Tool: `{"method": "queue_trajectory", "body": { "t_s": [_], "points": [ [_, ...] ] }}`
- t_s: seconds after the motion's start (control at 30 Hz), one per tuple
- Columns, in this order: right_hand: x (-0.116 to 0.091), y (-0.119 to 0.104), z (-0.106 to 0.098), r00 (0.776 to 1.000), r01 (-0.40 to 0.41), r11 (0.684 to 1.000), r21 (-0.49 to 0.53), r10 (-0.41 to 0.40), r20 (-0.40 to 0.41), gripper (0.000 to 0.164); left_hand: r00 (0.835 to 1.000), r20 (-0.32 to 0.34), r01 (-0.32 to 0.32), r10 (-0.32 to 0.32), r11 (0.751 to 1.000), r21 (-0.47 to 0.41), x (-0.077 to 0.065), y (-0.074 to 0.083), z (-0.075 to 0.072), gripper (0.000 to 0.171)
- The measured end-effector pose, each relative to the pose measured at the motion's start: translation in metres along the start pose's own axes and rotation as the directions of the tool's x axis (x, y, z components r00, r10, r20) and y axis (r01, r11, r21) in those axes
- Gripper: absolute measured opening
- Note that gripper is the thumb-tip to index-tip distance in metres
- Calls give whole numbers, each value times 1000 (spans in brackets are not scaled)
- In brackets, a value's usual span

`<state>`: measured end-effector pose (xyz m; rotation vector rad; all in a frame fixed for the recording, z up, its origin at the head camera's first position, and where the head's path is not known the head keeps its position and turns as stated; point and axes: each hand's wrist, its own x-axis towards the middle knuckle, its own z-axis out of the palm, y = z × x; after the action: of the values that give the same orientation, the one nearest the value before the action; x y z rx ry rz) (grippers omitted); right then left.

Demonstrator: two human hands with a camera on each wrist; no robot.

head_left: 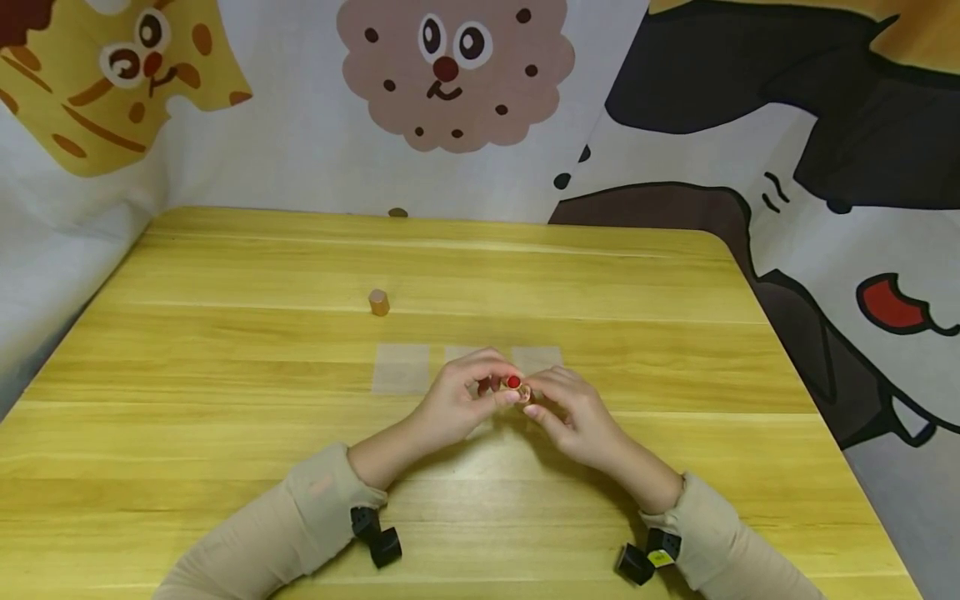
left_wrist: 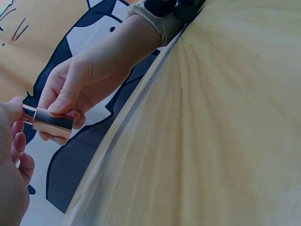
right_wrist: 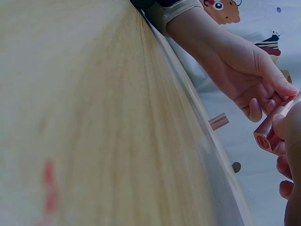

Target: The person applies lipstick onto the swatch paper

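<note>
- Sleeves point(head_left: 247, 525) nearest, at 8 and 4 o'clock, black cubes point(head_left: 377, 536) by the cuffs.
- Left hand point(head_left: 453, 404) pinching the lipstick point(head_left: 513, 382) from 8 o'clock; right hand point(head_left: 581, 417) pinching it from 4.
- Lipstick's red tip showing, over the worktop point(head_left: 480, 517).
- Copper piece point(head_left: 378, 302) on the worktop, 10 o'clock from the hands.

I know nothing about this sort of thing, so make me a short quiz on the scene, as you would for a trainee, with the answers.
1. Choose: how does the small copper-coloured faceted cylinder sit on the yellow wood-grain table?
A) lying on its side
B) standing upright
C) balanced on a corner

2. True or false: the bare left hand and bare right hand meet at a shiny rose-gold tube.

3. In the head view, what colour is the small round spot showing between the hands?

Key: 1 B; 2 True; 3 Red.
</note>
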<state>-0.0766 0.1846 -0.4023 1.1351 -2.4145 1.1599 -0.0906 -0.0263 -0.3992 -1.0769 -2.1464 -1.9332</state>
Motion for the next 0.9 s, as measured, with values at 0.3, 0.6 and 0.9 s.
{"method": "queue_trajectory", "body": {
  "t_s": [0.3,0.6,0.9],
  "points": [
    [-1,1,0,1000,-2,1000,11,2,-8,29,999,3,36,-36,999,8,1,0,1,19],
    [0,0,0,999,-30,999,20,30,-32,31,998,-14,62,-63,997,-44,1,1,0,23],
    [1,-1,-1,998,-35,999,36,36,-48,32,999,-20,29,-31,996,-80,1,1,0,29]
  ]
}}
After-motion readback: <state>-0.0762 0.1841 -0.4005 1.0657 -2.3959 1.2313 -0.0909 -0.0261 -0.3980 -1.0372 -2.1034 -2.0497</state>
